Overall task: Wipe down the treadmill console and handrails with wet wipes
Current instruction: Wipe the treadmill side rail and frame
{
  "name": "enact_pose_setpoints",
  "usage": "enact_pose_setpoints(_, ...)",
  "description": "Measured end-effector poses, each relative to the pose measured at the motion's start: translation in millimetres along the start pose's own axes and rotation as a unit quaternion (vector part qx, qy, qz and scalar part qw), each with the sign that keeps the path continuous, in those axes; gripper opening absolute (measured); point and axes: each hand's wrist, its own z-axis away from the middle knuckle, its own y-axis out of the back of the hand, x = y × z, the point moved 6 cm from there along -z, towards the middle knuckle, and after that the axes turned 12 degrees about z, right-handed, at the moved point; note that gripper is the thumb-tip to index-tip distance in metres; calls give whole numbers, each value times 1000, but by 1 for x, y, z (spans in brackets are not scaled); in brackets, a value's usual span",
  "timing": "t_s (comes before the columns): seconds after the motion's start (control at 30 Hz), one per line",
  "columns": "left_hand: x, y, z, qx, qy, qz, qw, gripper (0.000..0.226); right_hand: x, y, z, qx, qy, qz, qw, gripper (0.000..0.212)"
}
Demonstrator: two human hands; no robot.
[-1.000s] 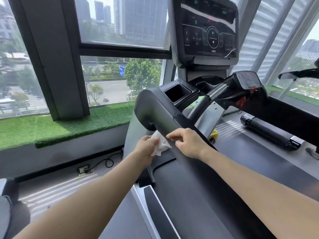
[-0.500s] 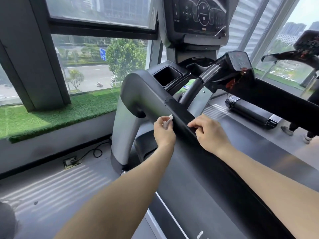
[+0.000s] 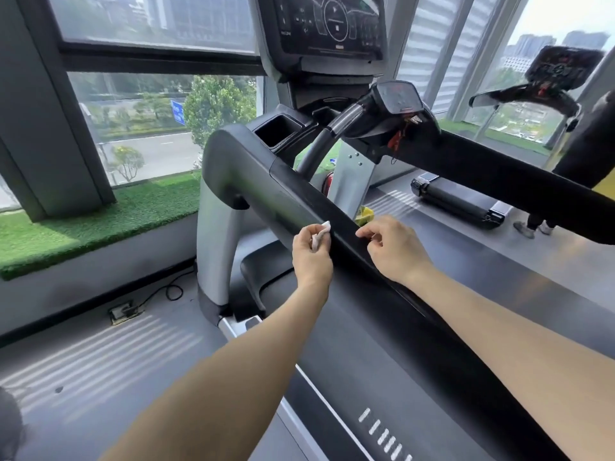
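The treadmill's black left handrail [image 3: 299,197] runs from the console down toward me. My left hand [image 3: 311,256] grips a bunched white wet wipe [image 3: 320,231] against the rail's outer side. On the rail's top, just right of it, rests my right hand [image 3: 394,251] with its fingers curled; I see nothing in it. The console screen [image 3: 332,24] stands above at the top centre. The right handrail [image 3: 519,174] crosses the right side.
A cup holder [image 3: 278,129] sits at the head of the left rail. The treadmill deck [image 3: 366,377] lies below my arms. A window with an artificial grass ledge [image 3: 100,221] is on the left. Another treadmill [image 3: 456,197] and a person's feet [image 3: 532,227] are at right.
The wipe was spread between both hands beside the rail a second ago. Now it is bunched in my left hand against the rail, and my right hand has let go and shifted right along the rail.
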Motion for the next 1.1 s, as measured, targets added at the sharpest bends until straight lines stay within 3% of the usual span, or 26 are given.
enact_pose_setpoints(0.47, -36, -45, 160, -18, 26, -2, 999, 16, 63, 36, 111, -38, 37, -22, 998, 35)
enact_pose_setpoints(0.63, -39, -50, 196, -95, 118, -10, 988, 13, 62, 41, 121, -48, 26, -49, 997, 34)
enact_pose_setpoints(0.9, 8, 15, 105, 99, 65, 49, 992, 15, 26, 25, 75, -42, 61, -45, 996, 35)
enact_pose_setpoints(1.1, 29, 45, -1, 144, 0, 65, 987, 19, -9, 0, 1, -42, 84, 8, 996, 35)
